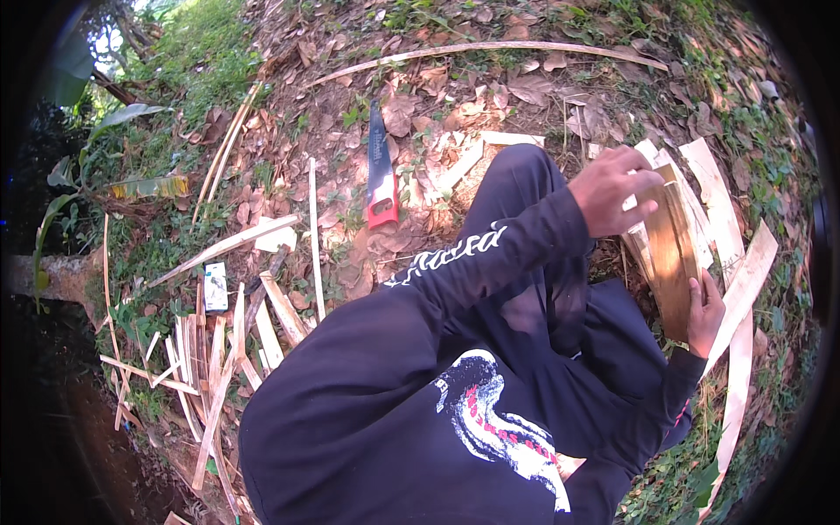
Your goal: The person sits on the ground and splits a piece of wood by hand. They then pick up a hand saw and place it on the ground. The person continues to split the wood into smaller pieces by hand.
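Note:
At the right, a brown piece of wood (672,262) stands tilted beside my bent knee, its broad face in the sun. My right hand (704,317) grips its lower right edge, thumb along the near side. Over the top end of the same piece hovers my left hand (612,192), its fingers curled toward the thumb. Whatever may be between those fingers is too small to make out. Pale split wood slats (713,188) lie just behind and beyond the brown piece. Another pale slat (744,289) crosses beside my right wrist.
A handsaw (381,171) with a red handle lies on leaf-strewn ground ahead. Several split wood strips (210,367) are heaped at the left, near a small white-and-yellow box (215,287). One long thin strip (490,46) curves across the far side. A tree trunk (57,278) shows at the left edge.

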Demonstrator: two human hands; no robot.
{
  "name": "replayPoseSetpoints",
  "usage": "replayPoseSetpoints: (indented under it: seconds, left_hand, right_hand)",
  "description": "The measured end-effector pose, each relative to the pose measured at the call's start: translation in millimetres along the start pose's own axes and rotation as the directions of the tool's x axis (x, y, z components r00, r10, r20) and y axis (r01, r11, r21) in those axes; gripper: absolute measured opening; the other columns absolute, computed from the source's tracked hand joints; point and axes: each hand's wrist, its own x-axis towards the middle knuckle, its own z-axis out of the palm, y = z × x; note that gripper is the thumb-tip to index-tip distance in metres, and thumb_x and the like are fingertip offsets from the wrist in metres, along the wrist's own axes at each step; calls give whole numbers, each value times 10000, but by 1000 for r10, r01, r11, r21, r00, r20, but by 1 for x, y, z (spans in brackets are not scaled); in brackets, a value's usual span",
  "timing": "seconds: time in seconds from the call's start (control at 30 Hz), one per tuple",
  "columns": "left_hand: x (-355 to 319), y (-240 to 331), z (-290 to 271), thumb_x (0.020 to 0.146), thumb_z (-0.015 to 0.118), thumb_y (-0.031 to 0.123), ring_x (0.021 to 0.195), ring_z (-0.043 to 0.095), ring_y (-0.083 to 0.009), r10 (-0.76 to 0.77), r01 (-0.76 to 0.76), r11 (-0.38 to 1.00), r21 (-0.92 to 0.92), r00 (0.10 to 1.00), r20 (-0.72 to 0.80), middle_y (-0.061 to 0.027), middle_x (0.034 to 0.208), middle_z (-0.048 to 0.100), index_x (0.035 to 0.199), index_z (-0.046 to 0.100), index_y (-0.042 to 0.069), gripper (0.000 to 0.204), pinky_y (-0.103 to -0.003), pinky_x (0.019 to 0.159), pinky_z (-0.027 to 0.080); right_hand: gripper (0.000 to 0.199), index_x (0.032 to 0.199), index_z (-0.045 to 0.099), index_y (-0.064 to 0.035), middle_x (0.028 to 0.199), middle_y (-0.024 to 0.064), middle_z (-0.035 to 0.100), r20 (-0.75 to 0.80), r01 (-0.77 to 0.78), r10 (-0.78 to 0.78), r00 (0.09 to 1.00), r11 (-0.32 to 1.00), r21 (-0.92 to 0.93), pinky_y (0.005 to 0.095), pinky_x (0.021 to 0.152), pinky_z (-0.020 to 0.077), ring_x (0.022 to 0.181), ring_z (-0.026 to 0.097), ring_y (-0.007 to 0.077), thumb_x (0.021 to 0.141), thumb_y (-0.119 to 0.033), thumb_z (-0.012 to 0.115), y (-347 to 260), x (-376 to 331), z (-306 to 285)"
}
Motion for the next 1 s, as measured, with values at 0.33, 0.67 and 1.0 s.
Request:
replayPoseSetpoints:
  seconds: [0.33, 0.67, 1.0]
  left_hand:
    - [-406, -147, -324, 868, 620, 338, 1135, 561, -389, -501, 946, -256, 199, 46, -864, -233, 1208, 538, 1282, 542, -1, 541, -472, 966, 458]
    - [-557, -120, -341, 871, 685, 382, 1217, 524, -401, -434, 674, -727, 131, -304, -848, -207, 1384, 499, 1257, 614, 141, 461, -548, 991, 423]
    - [-530, -126, -331, 890, 678, 284, 599, 633, -314, -785, 998, -43, -43, -60, -617, -188, 887, 652, 1118, 557, 56, 344, -386, 553, 544]
  right_hand:
    - [413, 1300, 586, 76, 1225, 149, 662, -78, -168, 178, 981, 978, 122, 294, 958, 472, 1085, 613, 177, 1002, -208, 618, 50, 21, 5]
    - [429, 1296, 584, 88, 1226, 148, 658, -124, -197, 213, 969, 972, 131, 293, 961, 471, 1083, 611, 178, 995, -214, 632, 69, 22, 10]
    - [460, 1303, 583, 83, 1213, 144, 661, -189, -254, 286, 940, 951, 174, 289, 946, 476, 1060, 616, 167, 994, -253, 638, 70, 18, -6]
